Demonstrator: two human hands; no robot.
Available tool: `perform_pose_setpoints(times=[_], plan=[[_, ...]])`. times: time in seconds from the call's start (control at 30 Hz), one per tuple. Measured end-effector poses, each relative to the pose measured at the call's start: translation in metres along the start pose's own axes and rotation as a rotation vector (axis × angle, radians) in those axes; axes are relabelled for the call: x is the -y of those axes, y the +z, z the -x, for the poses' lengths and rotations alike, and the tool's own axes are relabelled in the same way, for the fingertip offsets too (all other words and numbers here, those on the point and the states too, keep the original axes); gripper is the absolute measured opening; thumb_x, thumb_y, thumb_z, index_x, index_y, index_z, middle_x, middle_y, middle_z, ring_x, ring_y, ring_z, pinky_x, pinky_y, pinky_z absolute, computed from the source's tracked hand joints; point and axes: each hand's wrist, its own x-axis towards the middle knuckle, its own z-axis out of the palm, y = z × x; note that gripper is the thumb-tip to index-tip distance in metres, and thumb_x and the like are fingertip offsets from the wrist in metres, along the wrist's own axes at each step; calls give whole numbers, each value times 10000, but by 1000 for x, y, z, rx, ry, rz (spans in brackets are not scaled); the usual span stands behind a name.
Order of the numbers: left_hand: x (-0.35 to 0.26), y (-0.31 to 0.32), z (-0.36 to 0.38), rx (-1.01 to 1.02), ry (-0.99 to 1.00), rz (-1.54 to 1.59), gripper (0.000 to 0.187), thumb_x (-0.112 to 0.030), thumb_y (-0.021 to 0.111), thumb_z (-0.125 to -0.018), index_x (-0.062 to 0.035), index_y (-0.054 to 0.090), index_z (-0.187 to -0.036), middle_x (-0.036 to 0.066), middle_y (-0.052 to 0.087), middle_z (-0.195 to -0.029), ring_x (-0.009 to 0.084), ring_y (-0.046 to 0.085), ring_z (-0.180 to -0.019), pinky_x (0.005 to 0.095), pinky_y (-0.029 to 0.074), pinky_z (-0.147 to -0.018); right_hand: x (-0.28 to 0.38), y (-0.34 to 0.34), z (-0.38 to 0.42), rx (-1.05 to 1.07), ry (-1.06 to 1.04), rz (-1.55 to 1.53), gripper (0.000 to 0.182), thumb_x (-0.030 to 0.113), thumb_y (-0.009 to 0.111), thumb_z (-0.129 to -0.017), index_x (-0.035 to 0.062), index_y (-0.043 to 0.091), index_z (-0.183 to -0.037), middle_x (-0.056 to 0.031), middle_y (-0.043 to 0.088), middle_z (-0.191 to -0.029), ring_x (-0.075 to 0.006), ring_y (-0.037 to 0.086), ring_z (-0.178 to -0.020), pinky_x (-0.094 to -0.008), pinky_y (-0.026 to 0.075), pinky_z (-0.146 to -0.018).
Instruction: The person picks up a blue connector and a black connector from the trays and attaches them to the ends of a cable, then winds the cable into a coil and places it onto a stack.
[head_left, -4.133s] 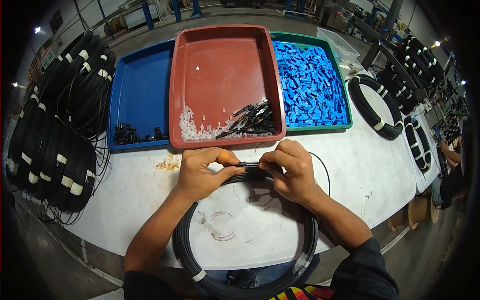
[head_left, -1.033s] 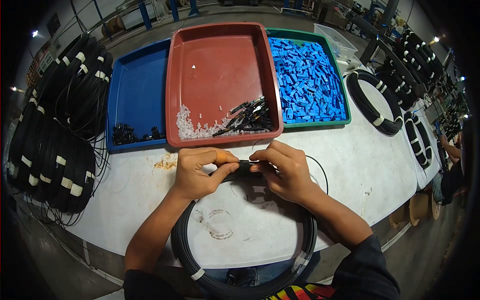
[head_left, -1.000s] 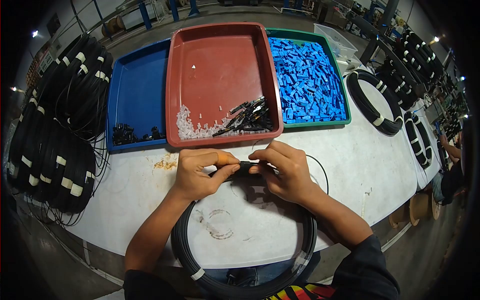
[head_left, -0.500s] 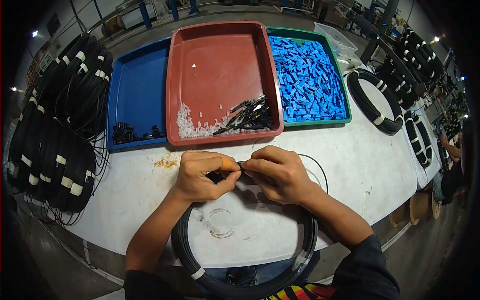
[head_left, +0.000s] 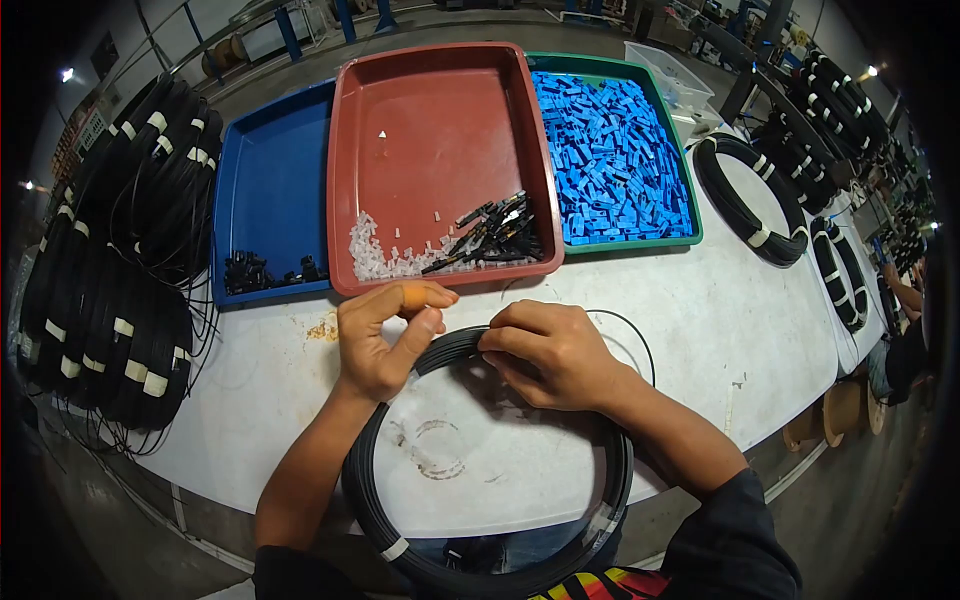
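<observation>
A coil of black cable (head_left: pixel 359 490) wrapped with white tape bands lies on the white table (head_left: pixel 720 330) and overhangs its front edge. My right hand (head_left: pixel 548 352) is closed in a pinch at the coil's far side, on the thin black cable (head_left: pixel 648 345) that loops loosely behind it; the fingertips hide the cable's end. To the left, my left hand (head_left: pixel 385 340) is raised over the coil with thumb and index finger apart, nothing visible between them. An orange wrap covers one of its fingers.
Ahead stands a red tray (head_left: pixel 430 120) with small clear pieces (head_left: pixel 372 252) and slim black parts (head_left: pixel 505 235). A blue tray (head_left: pixel 270 180) with black pieces and a green tray (head_left: pixel 635 243) of blue clips (head_left: pixel 610 160) flank it. Stacked cable coils (head_left: pixel 100 340) rise at left; another coil (head_left: pixel 755 240) lies right.
My left hand has come away from the right one, moving left and slightly up, and its fingers have parted. My right hand keeps its pinch in nearly the same place.
</observation>
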Motion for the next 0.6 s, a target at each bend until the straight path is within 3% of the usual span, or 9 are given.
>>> perform_pose_setpoints(times=[0.13,0.17,0.27,0.47,0.6], plan=[[6,-2,-3,-85,-31,-9,192,-113,644,-936,58,726,-965,131,760,-955,176,710,-792,300,556,-759,1,-2,1,32,23,-2,138,117,724,-800,72,670,-919,-79,626,-846,-295,649,-734,-412,524,-624],[5,-6,-8,-56,-61,-68,213,-125,619,-954,59,710,-1007,139,735,-981,158,661,-844,299,528,-792,1,-3,1,40,23,2,136,116,721,-802,71,670,-920,-81,622,-843,-298,649,-738,-416,524,-626],[0,-17,-37,53,-122,-327,185,-92,643,-915,37,721,-1022,115,749,-955,163,674,-833,305,530,-787,1,-2,2,53,19,-11,142,112,711,-803,61,669,-928,-87,616,-842,-301,648,-745,-416,522,-627],[24,-28,-77,428,52,-685,198,-106,713,-843,3,731,-1007,169,737,-961,352,690,-902,421,544,-821,0,-5,-1,80,47,-38,153,113,720,-797,61,668,-932,-83,611,-839,-285,639,-733,-400,522,-621],[23,-24,-84,486,-54,-809,228,-138,745,-828,-7,741,-1015,169,740,-953,347,700,-895,427,546,-820,-1,-8,-5,60,74,-78,156,92,736,-790,61,684,-934,-70,631,-835,-263,644,-703,-370,530,-599]])
